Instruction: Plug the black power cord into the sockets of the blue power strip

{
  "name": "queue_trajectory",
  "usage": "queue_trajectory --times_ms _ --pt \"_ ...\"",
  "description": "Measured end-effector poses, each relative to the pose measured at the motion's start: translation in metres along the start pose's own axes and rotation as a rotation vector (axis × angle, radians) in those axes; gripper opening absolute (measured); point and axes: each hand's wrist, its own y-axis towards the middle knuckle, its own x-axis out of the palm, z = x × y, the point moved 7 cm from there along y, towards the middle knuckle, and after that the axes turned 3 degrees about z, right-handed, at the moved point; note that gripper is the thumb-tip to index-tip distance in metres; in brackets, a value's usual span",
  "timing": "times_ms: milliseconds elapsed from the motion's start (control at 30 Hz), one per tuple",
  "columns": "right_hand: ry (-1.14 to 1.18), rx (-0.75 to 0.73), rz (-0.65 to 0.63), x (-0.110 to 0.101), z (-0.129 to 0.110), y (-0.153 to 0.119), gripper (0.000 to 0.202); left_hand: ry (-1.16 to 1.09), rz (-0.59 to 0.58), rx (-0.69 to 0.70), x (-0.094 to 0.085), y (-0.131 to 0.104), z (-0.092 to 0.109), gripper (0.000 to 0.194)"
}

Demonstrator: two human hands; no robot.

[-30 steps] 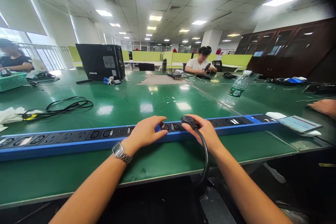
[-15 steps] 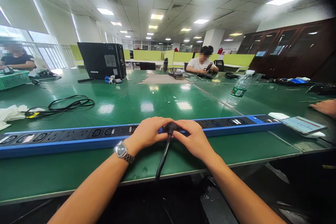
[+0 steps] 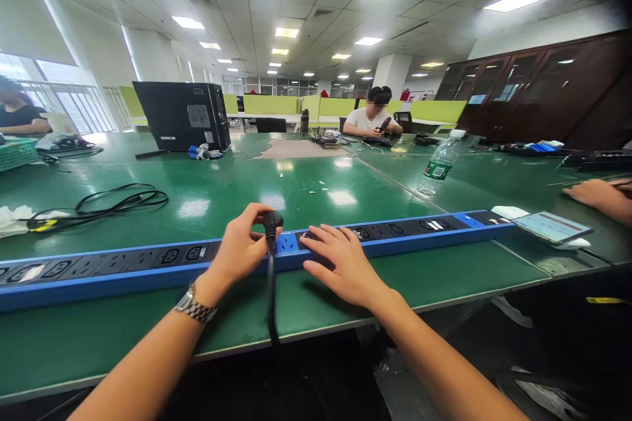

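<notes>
A long blue power strip (image 3: 118,284) with black sockets lies across the green table near its front edge. My left hand (image 3: 239,240), with a metal-band watch (image 3: 196,306) at the wrist, pinches a black power plug (image 3: 272,218) just above the strip, clear of the sockets. The plug's cord (image 3: 271,296) hangs down past the table edge. Beneath the plug and to its right, a blue socket section (image 3: 286,243) shows. My right hand (image 3: 338,256) rests on the strip right of the plug, fingers spread and holding nothing.
A phone-like tablet (image 3: 550,227) sits at the strip's right end. Beyond stand a water bottle (image 3: 439,164) and a black computer case (image 3: 180,117). A coiled black cable (image 3: 123,200) lies at left. A co-worker's hand (image 3: 600,199) is at right; another person (image 3: 372,118) sits opposite.
The plug has come up off the strip and moved left in my left hand. My right hand has let go of it and opened over the strip. The view has shifted slightly.
</notes>
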Motion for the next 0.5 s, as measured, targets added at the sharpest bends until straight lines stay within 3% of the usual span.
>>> queue_trajectory --times_ms 133,267,500 --pt "-0.001 -0.002 -0.006 0.0 -0.001 0.001 0.046 0.17 -0.055 0.024 -0.017 -0.013 -0.006 0.033" --pt "0.0 0.003 0.011 -0.001 0.0 0.001 0.045 0.299 -0.121 0.093 -0.017 -0.02 -0.006 0.031" --pt "0.0 0.005 0.036 0.001 0.001 0.0 0.045 0.339 -0.072 0.122 -0.016 -0.019 0.0 0.025"
